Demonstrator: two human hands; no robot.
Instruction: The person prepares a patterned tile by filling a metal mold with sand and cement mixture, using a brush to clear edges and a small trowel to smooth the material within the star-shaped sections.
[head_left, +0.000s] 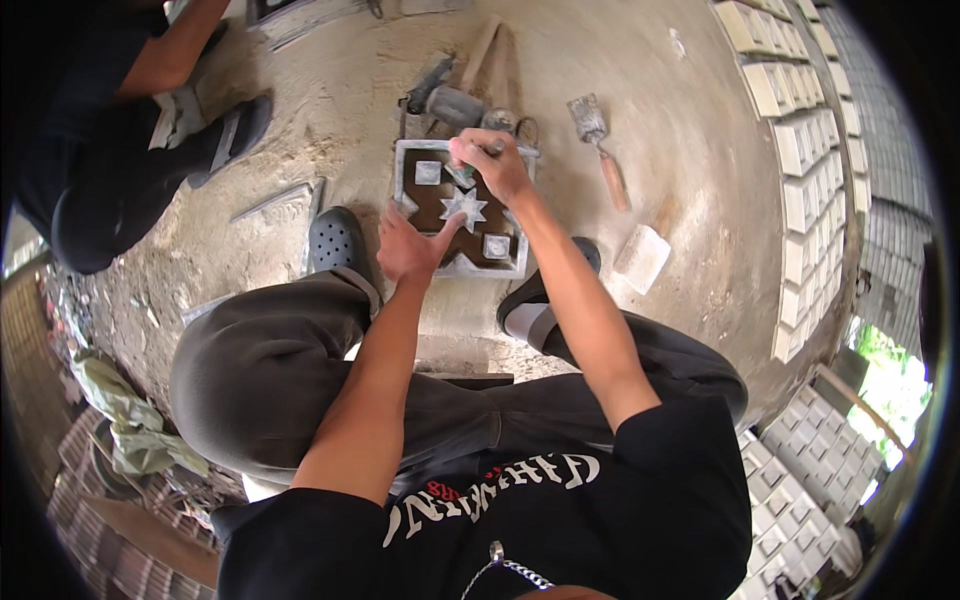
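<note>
A square grey mould (409, 158) with a star shape in its middle and small square blocks in its corners lies on the sandy ground between my feet. My left hand (408, 246) rests flat on its near left edge, fingers spread toward the star. Over the far side of the mould, my right hand (490, 165) is closed around a small tool (497, 146) with a thin metal part.
A trowel (597, 140) with a wooden handle lies right of the mould, a pale block (641, 258) near it. A grinder-like tool (447, 100) lies just beyond. Rows of grey cast blocks (806, 150) line the right side. Another person (120, 120) crouches at upper left.
</note>
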